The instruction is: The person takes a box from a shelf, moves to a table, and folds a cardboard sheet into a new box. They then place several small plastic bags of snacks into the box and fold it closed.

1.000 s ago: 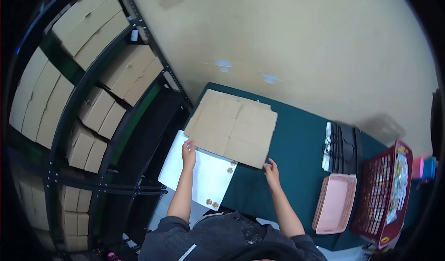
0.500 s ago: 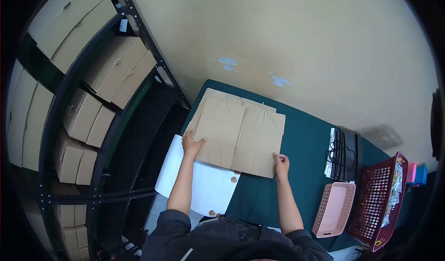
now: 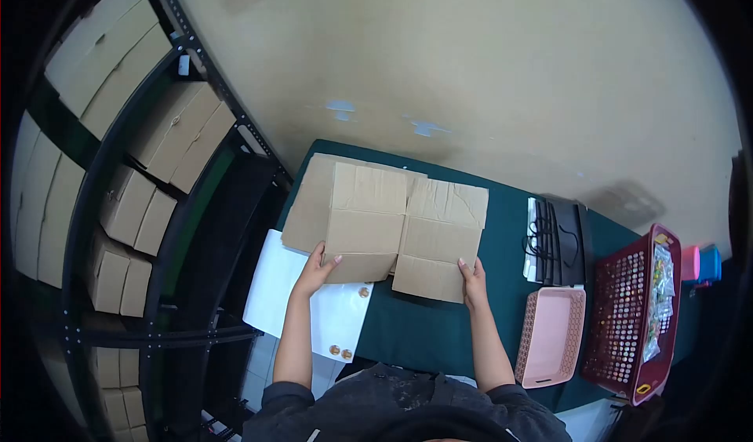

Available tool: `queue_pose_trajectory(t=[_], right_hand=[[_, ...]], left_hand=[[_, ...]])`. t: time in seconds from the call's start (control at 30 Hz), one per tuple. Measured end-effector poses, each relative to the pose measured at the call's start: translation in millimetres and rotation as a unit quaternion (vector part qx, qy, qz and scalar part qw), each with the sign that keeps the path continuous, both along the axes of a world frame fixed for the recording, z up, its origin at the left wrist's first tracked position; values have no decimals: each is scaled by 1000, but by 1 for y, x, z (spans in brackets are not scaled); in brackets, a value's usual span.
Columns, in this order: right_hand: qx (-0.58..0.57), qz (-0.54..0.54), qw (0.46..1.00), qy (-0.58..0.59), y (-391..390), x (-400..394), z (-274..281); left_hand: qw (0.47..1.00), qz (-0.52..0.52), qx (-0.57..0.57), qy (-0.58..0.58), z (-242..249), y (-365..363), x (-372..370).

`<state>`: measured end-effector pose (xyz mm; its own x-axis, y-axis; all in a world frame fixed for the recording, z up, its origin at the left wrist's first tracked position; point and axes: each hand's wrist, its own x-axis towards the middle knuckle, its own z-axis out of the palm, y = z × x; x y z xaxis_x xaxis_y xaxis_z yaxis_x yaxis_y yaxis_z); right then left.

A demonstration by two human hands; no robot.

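Note:
A creased cardboard sheet [image 3: 365, 234], with flaps and a fold down its middle, is held just over the table. My left hand [image 3: 317, 269] grips its lower left corner, thumb on top. At the lower right edge, my right hand [image 3: 473, 279] pinches the same sheet, thumb on top. Under it to the left lies another flat cardboard piece [image 3: 306, 207], partly covered. A white sheet [image 3: 333, 316] with small round gold-brown spots lies below, partly hidden by my left forearm.
On the green-covered table [image 3: 416, 332], a pink basket [image 3: 551, 336], a maroon basket [image 3: 623, 324] holding plastic packets, and a black item with cables [image 3: 561, 242] stand at right. Black shelving [image 3: 180, 277] with cardboard boxes [image 3: 172, 140] rises at left.
The upper cardboard sheet has shifted right relative to the piece beneath, uncovering more of that piece at the left. Both hands still hold the sheet. The camera view has shifted.

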<state>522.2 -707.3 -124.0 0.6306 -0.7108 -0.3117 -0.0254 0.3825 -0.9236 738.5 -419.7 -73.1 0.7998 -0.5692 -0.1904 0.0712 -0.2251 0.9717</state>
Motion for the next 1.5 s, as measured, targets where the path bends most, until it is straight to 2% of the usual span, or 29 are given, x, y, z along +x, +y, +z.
queue_pose_trajectory(t=[0.07,0.1,0.23,0.3,0.37,0.43,0.47,0.5,0.57,0.63,0.7,0.77,0.8,0.83,0.87,0.9,0.97,1.03,1.1,1.17,1.23,1.3,1.37,1.4,1.5], right_hand=[[-3,-6,999,-33,-13,-28,13],[3,0,998,-56,-22,-44,23],[-14,33,992,-118,-65,-110,50],[-41,71,992,-98,-86,-138,64],[-99,52,992,-65,-101,-151,79],[-343,-55,937,38,-112,-153,74],[-454,-103,870,160,-109,-161,83],[-498,-120,842,168,-107,-163,93],[-468,-97,876,65,-107,-163,99],[-284,-35,956,-63,-90,-160,120],[-187,23,978,-87,-71,-161,143],[-140,67,985,-71,-56,-159,152],[-127,72,985,-87,-50,-158,151],[-114,79,985,-104,-44,-156,148],[-150,91,976,-132,-45,-151,120],[-191,82,973,-98,-40,-152,117],[-201,104,972,-56,-34,-158,112],[-211,111,970,-47,-32,-161,110],[-181,149,967,-101,-31,-163,108],[-154,170,964,-134,-28,-162,109],[-97,196,958,-184,-25,-161,113],[-135,173,959,-178,-27,-163,122],[-282,160,943,70,-36,-172,143],[-351,126,922,102,-44,-173,121],[-332,92,931,123,-74,-188,104]], left_hand=[[993,-89,-59,47,10,-3,-20],[992,-99,-59,43,19,-7,-30],[989,-67,-118,56,40,-34,-66],[984,-50,-163,43,62,-60,-83],[989,-44,-141,2,90,-89,-114],[988,5,-152,-31,99,-117,-146],[990,36,-120,-69,98,-126,-164],[989,28,-125,-70,97,-135,-183],[976,40,-183,-108,95,-152,-220],[975,3,-183,-127,84,-162,-249],[969,-67,-181,-156,55,-171,-269],[943,-182,-157,-228,67,-174,-286],[943,-186,-157,-227,62,-175,-294],[945,-218,-152,-189,53,-173,-302],[945,-248,-147,-151,44,-172,-306],[945,-250,-147,-153,37,-171,-307],[919,-320,-231,-5,25,-167,-307],[919,-310,-242,32,27,-173,-301],[899,-231,-277,247,32,-183,-291],[919,-199,-244,237,41,-195,-283],[971,-186,-113,101,54,-202,-281],[973,-161,-120,117,51,-201,-284],[975,-156,-109,115,35,-195,-281],[983,-131,-95,86,30,-193,-279],[993,-68,-72,59,17,-177,-258]])
